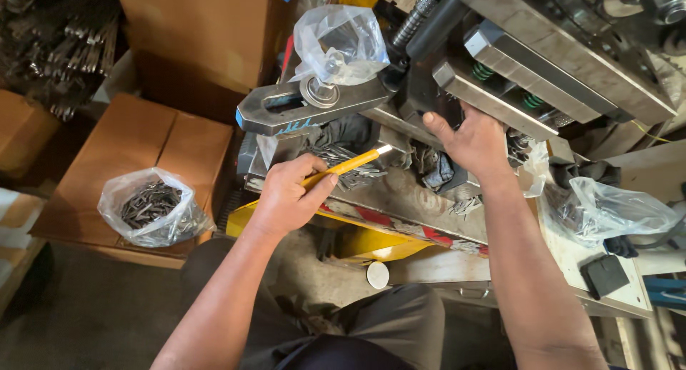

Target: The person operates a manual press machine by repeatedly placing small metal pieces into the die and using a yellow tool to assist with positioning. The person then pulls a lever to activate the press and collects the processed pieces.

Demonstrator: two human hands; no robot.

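Observation:
My left hand (288, 193) grips a yellow stick-like tool (349, 163) with a pale tip, which points right over a heap of small grey metal pieces (341, 156) on the machine bed. My right hand (474, 141) reaches under a steel block of the press (500, 98), its fingers curled against the metal and partly hidden there. Whether it holds a piece cannot be seen. A dark rag (436, 166) lies between the two hands.
A clear bag of small metal parts (148, 207) sits on a cardboard box (136, 138) at left. A slotted steel clamp bar (307, 104) carries a crumpled plastic bag (339, 41). Another plastic bag (611, 209) lies on the bench at right, near a black block (604, 273).

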